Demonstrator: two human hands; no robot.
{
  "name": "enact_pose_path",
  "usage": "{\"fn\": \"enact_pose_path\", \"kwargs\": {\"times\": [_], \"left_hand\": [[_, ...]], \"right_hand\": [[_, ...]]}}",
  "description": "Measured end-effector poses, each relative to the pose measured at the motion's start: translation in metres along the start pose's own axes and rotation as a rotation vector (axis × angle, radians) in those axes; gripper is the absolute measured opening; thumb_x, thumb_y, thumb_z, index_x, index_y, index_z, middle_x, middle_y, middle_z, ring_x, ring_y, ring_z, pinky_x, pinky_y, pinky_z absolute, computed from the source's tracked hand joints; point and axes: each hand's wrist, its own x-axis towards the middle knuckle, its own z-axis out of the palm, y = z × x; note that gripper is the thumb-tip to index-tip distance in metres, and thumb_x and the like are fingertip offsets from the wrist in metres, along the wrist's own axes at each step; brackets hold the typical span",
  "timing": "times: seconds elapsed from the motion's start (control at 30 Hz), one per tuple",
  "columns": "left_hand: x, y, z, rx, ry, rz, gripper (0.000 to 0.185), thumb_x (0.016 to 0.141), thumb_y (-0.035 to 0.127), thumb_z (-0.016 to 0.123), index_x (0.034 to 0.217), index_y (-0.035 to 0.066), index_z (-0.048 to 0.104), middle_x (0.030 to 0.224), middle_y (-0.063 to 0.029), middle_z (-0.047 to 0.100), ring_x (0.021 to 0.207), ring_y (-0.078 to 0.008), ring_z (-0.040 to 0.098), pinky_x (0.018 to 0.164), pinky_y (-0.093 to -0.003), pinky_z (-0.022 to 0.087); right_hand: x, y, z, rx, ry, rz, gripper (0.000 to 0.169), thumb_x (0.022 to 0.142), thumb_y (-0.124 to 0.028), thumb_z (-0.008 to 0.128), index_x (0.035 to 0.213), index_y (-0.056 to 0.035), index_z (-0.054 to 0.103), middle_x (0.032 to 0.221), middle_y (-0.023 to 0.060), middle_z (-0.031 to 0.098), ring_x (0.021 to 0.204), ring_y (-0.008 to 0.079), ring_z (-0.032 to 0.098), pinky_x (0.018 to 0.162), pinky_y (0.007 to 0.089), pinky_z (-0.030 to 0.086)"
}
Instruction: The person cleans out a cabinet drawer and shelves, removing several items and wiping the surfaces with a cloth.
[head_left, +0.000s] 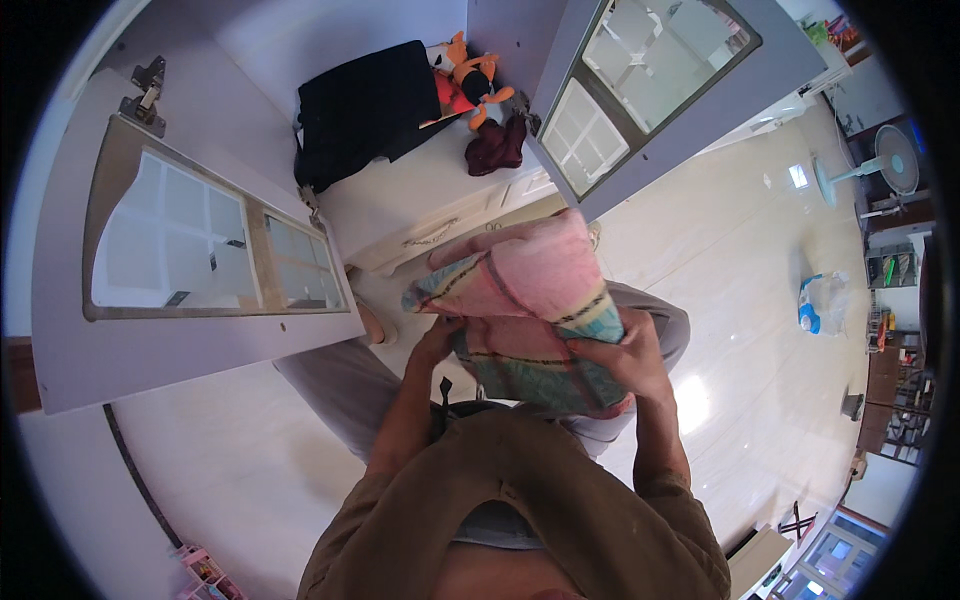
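Observation:
A folded plaid cloth (532, 277), pink with teal, yellow and dark stripes, is held in front of my body between both hands. My left hand (437, 339) grips its left edge, with the fingertips partly hidden by the cloth. On the right side my right hand (634, 352) pinches the cloth, thumb on top. Beyond the cloth stands an open cabinet, where a folded black cloth (367, 105) lies at the left. An orange plush toy (476, 75) rests beside it, and a crumpled maroon cloth (496, 146) lies near the front right of the shelf.
Glass-paned cabinet doors stand open at the left (315, 330) and right (679, 124). A drawer front (442, 231) lies below the shelf. On the tiled floor to the right are a fan (892, 161) and a clear plastic bag (825, 304). A pink rack (204, 570) is at the lower left.

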Motion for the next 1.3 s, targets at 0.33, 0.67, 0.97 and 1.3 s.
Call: {"fn": "enact_pose_path", "kwargs": {"times": [0.33,0.67,0.97,1.3], "left_hand": [[-0.036,0.015,0.008,-0.186,-0.214,-0.049,0.061,0.073,0.01,0.081,0.126,0.007,0.052,0.113,-0.0047,0.063,0.1,-0.0219,0.063,0.088,-0.0378,0.053],[-0.07,0.076,0.059,-0.013,0.06,0.177,0.05,0.076,0.003,0.075,0.122,0.006,0.055,0.106,-0.0037,0.065,0.096,-0.0194,0.065,0.084,-0.0356,0.053],[-0.059,0.138,0.138,0.124,0.268,0.384,0.048,0.075,0.007,0.078,0.119,0.004,0.058,0.107,-0.0045,0.065,0.096,-0.0182,0.064,0.082,-0.0344,0.052],[-0.017,0.335,0.176,0.417,0.543,0.865,0.025,0.081,0.007,0.072,0.103,-0.002,0.066,0.097,-0.0039,0.069,0.084,-0.0144,0.063,0.074,-0.0308,0.049]], "right_hand": [[0.005,0.01,-0.038,0.359,0.106,0.104,0.035,0.066,-0.004,0.076,0.099,0.0032,0.068,0.091,0.0077,0.071,0.079,0.0153,0.066,0.075,0.0289,0.052],[0.044,0.022,-0.033,0.398,0.061,0.109,0.033,0.077,-0.009,0.074,0.105,0.0057,0.064,0.092,0.0081,0.07,0.078,0.0135,0.065,0.073,0.0269,0.052],[0.108,-0.018,-0.034,0.37,0.002,-0.052,0.031,0.08,-0.006,0.073,0.107,0.0049,0.063,0.097,0.009,0.07,0.084,0.0142,0.065,0.077,0.028,0.052],[0.265,-0.122,-0.013,0.431,-0.045,-0.224,0.029,0.083,-0.014,0.072,0.106,0.0025,0.064,0.096,0.0093,0.069,0.079,0.0149,0.067,0.072,0.03,0.055]]}}
